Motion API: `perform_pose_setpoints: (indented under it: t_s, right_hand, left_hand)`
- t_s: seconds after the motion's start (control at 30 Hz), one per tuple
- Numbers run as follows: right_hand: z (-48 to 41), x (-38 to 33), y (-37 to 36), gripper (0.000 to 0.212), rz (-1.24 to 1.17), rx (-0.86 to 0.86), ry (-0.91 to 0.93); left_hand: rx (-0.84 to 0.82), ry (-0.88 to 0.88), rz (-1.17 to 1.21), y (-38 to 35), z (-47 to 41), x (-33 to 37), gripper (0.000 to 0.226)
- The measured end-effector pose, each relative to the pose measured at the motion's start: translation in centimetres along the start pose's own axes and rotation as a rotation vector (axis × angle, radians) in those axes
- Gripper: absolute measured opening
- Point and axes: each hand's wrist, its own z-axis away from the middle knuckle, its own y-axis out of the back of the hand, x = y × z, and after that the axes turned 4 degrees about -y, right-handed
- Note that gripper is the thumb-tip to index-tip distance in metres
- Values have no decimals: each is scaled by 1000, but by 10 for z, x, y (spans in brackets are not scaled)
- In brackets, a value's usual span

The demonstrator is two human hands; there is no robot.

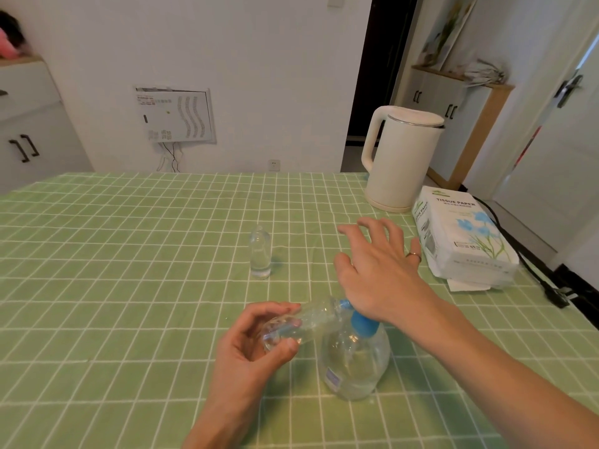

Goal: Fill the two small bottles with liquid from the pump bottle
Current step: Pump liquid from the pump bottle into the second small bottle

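A clear pump bottle (355,364) with a blue pump head (364,325) stands near the table's front, partly full of clear liquid. My right hand (379,267) lies over the pump head, the heel of the palm on top of it and the fingers spread and lifted. My left hand (256,338) grips one small clear bottle (301,324), tilted with its mouth toward the blue spout. The other small clear bottle (260,252) stands upright farther back on the table, uncapped, with some liquid at its bottom.
A cream electric kettle (400,157) stands at the back right of the green checked tablecloth (129,270). A pack of tissue paper (460,234) lies right of my right hand, with a black cable (531,270) beyond it along the table's right edge.
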Motion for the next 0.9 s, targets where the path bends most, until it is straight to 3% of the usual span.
perform_pose_setpoints:
  t_s: [0.3, 0.6, 0.9]
  right_hand:
    - [3, 2, -9, 60, 1, -64, -64]
    - [-1, 0, 0, 59, -2, 20, -84]
    - [3, -1, -8, 56, -61, -59, -134]
  left_hand:
    - [-12, -11, 3, 6, -2, -7, 52]
    - [-15, 9, -10, 3, 0, -2, 52]
    - [1, 1, -6, 3, -1, -1, 53]
